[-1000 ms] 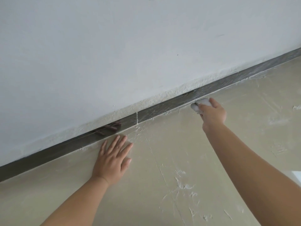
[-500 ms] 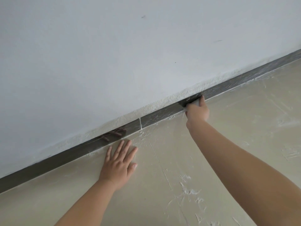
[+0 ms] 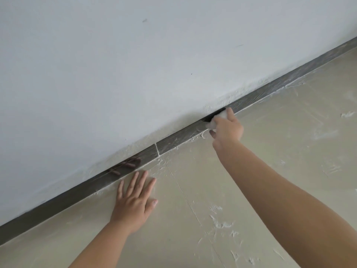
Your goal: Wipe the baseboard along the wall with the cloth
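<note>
- Looking down from the head camera, I see my right hand bunched around a small white cloth; the grip is closed on it, and only a crumpled tuft shows past the fingers on the wall side.
- The cloth is pressed against the face of the baseboard, up at its top edge where it meets the wall. The hand covers most of the cloth, so I cannot tell how it is folded.
- Taking the vertical white joint in the baseboard as my landmark: the cloth and right hand sit to the right of it along the strip, well apart from it.
- My left hand lies to the left of the joint and nearer to me, flat on the floor with fingers straight and slightly spread, holding nothing. Its fingertips stop just short of the baseboard.
- The baseboard is a dark grey, glossy strip, streaked with pale smears to the right of the joint. Left of the joint it mirrors my left fingers as a dim reflection.
- The wall is matt white, with a rough, crusted band of plaster along the baseboard's top edge and a few small dark marks higher up.
- The floor is smooth beige tile. A thin seam runs from the foot of the joint towards me, and white plaster flecks lie scattered to the right of that seam and along the base of the strip.
</note>
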`<state>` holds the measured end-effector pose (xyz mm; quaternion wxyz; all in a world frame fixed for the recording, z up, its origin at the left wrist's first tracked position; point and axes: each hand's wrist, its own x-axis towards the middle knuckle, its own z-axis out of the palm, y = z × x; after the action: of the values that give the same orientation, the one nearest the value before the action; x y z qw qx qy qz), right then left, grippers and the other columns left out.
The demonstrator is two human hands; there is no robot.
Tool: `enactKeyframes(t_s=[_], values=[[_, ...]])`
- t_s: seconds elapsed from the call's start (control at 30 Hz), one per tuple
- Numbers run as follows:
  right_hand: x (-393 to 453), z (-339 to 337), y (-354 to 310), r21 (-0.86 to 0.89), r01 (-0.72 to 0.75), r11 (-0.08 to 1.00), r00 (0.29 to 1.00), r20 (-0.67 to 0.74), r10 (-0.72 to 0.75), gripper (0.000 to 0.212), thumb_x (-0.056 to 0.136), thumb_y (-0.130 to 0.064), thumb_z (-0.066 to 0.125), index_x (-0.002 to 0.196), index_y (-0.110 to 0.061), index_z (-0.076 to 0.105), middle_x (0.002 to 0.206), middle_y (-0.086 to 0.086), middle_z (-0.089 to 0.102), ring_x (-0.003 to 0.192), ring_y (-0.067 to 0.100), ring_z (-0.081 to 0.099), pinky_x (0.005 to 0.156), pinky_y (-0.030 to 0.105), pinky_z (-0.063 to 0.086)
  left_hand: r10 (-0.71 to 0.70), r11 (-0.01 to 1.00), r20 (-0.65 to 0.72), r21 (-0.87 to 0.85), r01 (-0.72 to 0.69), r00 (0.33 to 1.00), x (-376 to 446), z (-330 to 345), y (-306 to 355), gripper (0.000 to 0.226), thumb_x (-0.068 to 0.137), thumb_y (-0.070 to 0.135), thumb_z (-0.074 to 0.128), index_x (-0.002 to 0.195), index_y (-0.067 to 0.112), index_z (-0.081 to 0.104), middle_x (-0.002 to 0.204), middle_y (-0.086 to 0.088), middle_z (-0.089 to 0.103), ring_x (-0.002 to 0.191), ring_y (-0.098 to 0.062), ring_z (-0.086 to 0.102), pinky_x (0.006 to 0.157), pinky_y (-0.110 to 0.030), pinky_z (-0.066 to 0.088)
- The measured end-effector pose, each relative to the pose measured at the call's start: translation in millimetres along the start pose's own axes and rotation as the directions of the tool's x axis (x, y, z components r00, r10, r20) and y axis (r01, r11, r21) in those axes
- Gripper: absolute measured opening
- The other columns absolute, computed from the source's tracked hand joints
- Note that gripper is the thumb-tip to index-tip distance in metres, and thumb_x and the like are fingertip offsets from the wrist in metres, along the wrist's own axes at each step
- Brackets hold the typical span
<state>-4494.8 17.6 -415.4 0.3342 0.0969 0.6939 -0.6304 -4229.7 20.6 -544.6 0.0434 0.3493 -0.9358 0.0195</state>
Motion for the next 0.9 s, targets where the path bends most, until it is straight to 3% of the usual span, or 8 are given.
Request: enactKeyframes(t_s=[0.07, 0.13, 0.2, 0.27, 0.37, 0.6, 0.8, 0.9], values=[[5.3, -2.4, -10.0, 0.082, 0.010, 0.997, 1.000, 0.012, -0.011, 0.066, 0.079, 0.013, 0.043, 0.137, -0.018, 0.043, 0.044, -0.014, 0.056, 0.052, 0.016, 0.029, 0.092, 0.037, 0.050, -0.008, 1.000, 0.013, -0.002, 0.008, 1.000, 0.4, -0.9, 0.2, 0.058, 0.095, 0.051, 0.002, 0.127, 0.022, 0.040, 0.155, 0.001, 0.006, 0.141, -0.009, -0.012, 0.112, -0.032, -0.009], [13.3, -2.7, -14.9, 0.091, 0.037, 0.995, 0.999, -0.019, -0.035, 0.065, 0.078, 0.013, 0.041, 0.137, -0.017, 0.044, 0.039, -0.010, 0.054, 0.051, 0.016, 0.029, 0.073, 0.029, 0.051, -0.011, 1.000, 0.022, -0.013, 0.011, 1.000, -0.3, -0.7, 0.5, 0.058, 0.095, 0.051, 0.002, 0.127, 0.021, 0.040, 0.143, -0.003, 0.029, 0.141, -0.009, -0.012, 0.111, -0.031, -0.009], [20.1, -0.8, -14.4, 0.050, 0.071, 0.996, 0.995, -0.073, -0.067, 0.065, 0.081, 0.010, 0.038, 0.140, -0.019, 0.039, 0.068, -0.004, 0.068, 0.048, 0.013, 0.034, 0.057, 0.019, 0.042, -0.016, 1.000, 0.030, -0.021, 0.017, 0.999, -1.0, -1.2, 1.6, 0.058, 0.095, 0.051, 0.002, 0.127, 0.021, 0.040, 0.136, -0.003, 0.034, 0.141, -0.008, -0.012, 0.111, -0.031, -0.007], [21.3, 1.6, -5.4, -0.053, 0.064, 0.997, 0.995, -0.073, -0.068, 0.064, 0.085, 0.008, 0.034, 0.142, -0.022, 0.035, 0.108, 0.001, 0.063, 0.049, 0.009, 0.039, 0.045, 0.014, 0.037, -0.013, 1.000, 0.047, -0.028, 0.014, 0.999, -2.3, -1.0, 2.8, 0.059, 0.095, 0.051, 0.001, 0.128, 0.021, 0.040, 0.138, -0.004, 0.032, 0.141, -0.007, -0.013, 0.109, -0.032, -0.002], [5.2, 7.5, 24.1, -0.173, 0.015, 0.985, 1.000, 0.019, -0.011, 0.062, 0.089, 0.007, 0.034, 0.142, -0.025, 0.033, 0.120, 0.001, 0.056, 0.056, 0.002, 0.041, 0.046, 0.012, 0.037, -0.008, 0.999, 0.038, -0.047, 0.010, 0.999, -4.6, -0.3, 2.4, 0.058, 0.095, 0.051, 0.002, 0.129, 0.021, 0.038, 0.155, 0.003, 0.005, 0.141, -0.007, -0.012, 0.111, -0.031, -0.008], [-18.7, 13.8, 29.6, -0.084, 0.080, 0.993, 0.997, 0.026, -0.078, 0.061, 0.085, 0.003, 0.043, 0.137, -0.028, 0.042, 0.081, -0.002, 0.055, 0.039, 0.003, 0.035, 0.042, 0.009, 0.032, -0.013, 0.998, 0.009, -0.060, 0.014, 1.000, -1.6, -0.9, 2.0, 0.058, 0.095, 0.052, 0.002, 0.129, 0.022, 0.039, 0.154, 0.012, -0.012, 0.141, -0.006, -0.011, 0.111, -0.030, -0.010], [17.7, 2.9, -6.5, -0.034, 0.178, 0.983, 0.972, -0.150, -0.181, 0.051, 0.091, -0.001, 0.040, 0.138, -0.019, 0.041, 0.140, -0.010, 0.046, 0.110, 0.009, 0.054, 0.072, 0.002, 0.043, -0.016, 0.998, 0.062, -0.051, 0.019, 0.998, -3.3, -1.4, 3.1, 0.058, 0.095, 0.052, 0.002, 0.129, 0.022, 0.039, 0.155, 0.008, -0.009, 0.141, -0.007, -0.011, 0.111, -0.031, -0.010], [13.2, 4.8, 9.0, -0.069, 0.062, 0.996, 0.992, -0.105, -0.069, 0.052, 0.092, 0.001, 0.036, 0.139, -0.021, 0.040, 0.129, -0.007, 0.055, 0.085, 0.008, 0.057, 0.048, 0.003, 0.038, -0.011, 0.998, 0.074, -0.055, 0.015, 0.997, -3.7, -0.5, 2.3, 0.058, 0.095, 0.052, 0.002, 0.129, 0.022, 0.039, 0.154, 0.011, -0.012, 0.141, -0.008, -0.011, 0.112, -0.032, -0.009]])
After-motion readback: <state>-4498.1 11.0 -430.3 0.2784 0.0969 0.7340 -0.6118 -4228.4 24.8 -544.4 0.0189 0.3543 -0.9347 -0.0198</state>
